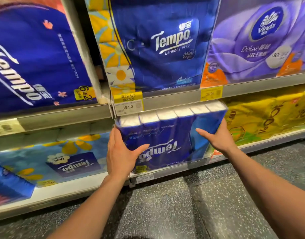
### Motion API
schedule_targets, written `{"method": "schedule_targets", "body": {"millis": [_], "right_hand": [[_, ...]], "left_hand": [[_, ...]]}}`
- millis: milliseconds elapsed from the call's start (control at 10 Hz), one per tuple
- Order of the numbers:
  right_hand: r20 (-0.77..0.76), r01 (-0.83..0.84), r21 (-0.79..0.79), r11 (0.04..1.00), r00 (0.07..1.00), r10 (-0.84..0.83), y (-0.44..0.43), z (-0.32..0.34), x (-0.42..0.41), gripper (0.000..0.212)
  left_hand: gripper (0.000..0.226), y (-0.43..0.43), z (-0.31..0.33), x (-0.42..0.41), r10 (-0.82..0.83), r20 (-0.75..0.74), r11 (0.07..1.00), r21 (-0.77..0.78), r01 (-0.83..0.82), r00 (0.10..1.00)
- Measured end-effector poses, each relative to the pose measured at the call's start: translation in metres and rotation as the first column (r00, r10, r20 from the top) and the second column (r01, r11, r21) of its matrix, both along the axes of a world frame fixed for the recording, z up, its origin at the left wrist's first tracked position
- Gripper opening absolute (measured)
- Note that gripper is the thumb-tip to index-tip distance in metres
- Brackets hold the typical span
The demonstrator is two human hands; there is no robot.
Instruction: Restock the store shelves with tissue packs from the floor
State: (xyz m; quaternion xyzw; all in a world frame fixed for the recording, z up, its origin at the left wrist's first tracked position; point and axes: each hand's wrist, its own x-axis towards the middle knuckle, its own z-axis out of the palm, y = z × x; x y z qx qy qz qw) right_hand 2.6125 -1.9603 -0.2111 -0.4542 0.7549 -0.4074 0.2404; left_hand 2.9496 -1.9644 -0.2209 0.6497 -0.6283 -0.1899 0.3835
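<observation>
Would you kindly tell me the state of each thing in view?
held Tempo pack, upside down, between both hands at the lower shelf
left hand, pressing its left side, fingers straight
right hand, pressing its right side
upper Tempo pack, shelved upright
floral Mini pack, shelved upside down

We look forward and down from the head (one wide lens), close to shelves [174, 98] just beyond left hand [121, 152] and right hand [217, 138].

tempo on pack [165, 40], 39.90 on tag [128, 106]
</observation>
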Motion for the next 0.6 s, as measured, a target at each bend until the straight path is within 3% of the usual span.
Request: {"method": "schedule_targets", "body": {"millis": [100,300,400,500,600], "right_hand": [[-0.116,-0.017,0.107,0.994,0.993,0.03,0.018,-0.001,0.004,0.138],[-0.286,-0.219,0.24,0.946,0.915,0.285,0.073,0.013,0.011,0.131],[-0.347,-0.259,0.349,0.901,0.857,0.381,0.091,0.059,0.017,0.118],[-0.404,-0.299,0.415,0.859,0.785,0.469,0.108,0.138,0.027,0.129],[-0.413,-0.32,0.487,0.812,0.736,0.537,0.132,0.212,0.031,0.145]], "left_hand": [[0.124,0.017,0.004,0.011,-0.043,0.061,0.999,0.006,0.043,0.997],[0.13,0.057,0.029,0.033,-0.115,0.216,0.98,0.185,0.075,0.97],[0.125,0.07,0.071,0.037,-0.21,0.279,0.937,0.332,0.111,0.937],[0.126,0.081,0.142,0.035,-0.302,0.402,0.902,0.415,0.122,0.864],[0.145,0.1,0.217,0.029,-0.36,0.514,0.887,0.447,0.115,0.779]]}}
